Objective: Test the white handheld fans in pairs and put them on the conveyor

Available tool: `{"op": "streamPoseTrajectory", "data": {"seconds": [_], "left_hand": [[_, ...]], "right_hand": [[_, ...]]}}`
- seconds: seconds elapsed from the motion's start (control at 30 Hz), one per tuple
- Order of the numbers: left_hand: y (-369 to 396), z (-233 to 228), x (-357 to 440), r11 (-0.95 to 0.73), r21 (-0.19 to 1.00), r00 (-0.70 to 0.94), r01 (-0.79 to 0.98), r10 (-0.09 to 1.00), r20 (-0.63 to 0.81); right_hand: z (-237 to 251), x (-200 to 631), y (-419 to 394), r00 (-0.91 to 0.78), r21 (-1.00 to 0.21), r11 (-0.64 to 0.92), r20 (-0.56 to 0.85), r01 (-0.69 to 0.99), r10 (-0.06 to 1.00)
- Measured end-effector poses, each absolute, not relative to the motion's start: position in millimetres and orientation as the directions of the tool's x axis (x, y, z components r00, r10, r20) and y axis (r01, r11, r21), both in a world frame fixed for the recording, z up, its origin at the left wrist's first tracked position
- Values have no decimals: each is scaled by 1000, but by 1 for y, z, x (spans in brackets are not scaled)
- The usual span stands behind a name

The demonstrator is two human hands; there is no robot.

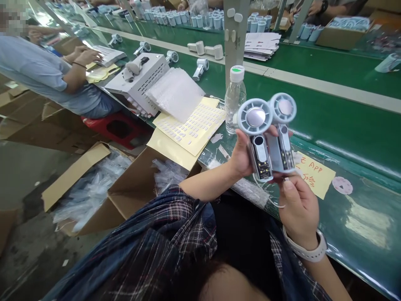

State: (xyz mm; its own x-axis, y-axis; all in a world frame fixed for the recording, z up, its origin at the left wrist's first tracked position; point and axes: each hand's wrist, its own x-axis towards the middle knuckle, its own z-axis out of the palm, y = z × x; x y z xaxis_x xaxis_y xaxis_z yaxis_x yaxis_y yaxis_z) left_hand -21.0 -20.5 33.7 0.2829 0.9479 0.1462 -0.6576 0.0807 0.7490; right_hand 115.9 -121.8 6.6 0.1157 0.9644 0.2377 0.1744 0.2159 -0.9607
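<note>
My left hand (242, 158) is closed around two light-blue handheld fans, held upright side by side above the bench edge. The nearer handheld fan (262, 156) and the farther one (285, 144) both show dark panels with small lit spots on their handles. Just under the farther fan's base, my right hand (299, 207) pinches the end of a thin white cable (277, 205). Whether the plug sits in the fan's base I cannot tell. The cable loops below the nearer fan.
Behind the fans stands a water bottle (234, 98). Yellow label sheets (200, 121), a white metal box (138, 81) and a handwritten yellow note (318, 173) lie on the green bench (354, 154). An open carton (125, 200) holds clear plastic pieces. A co-worker (46, 71) sits at left.
</note>
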Motion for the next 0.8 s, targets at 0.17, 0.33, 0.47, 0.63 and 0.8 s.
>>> {"op": "streamPoseTrajectory", "data": {"seconds": [0.17,0.33,0.47,0.63,0.8], "left_hand": [[-26,26,-44,125,871,432,-475,896,107],[-33,8,-62,132,944,544,-302,837,57],[-38,12,-54,258,848,432,-463,901,-39],[-48,26,-41,306,814,549,-495,835,20],[-51,25,-36,267,834,567,-484,821,66]], "right_hand": [[4,138,-109,182,-922,248,310,298,933],[4,157,-115,37,-998,66,66,-2,997],[9,153,-118,154,-984,83,58,-156,986],[12,148,-122,155,-943,68,17,-325,988],[12,150,-128,161,-929,54,-6,-366,987]]}}
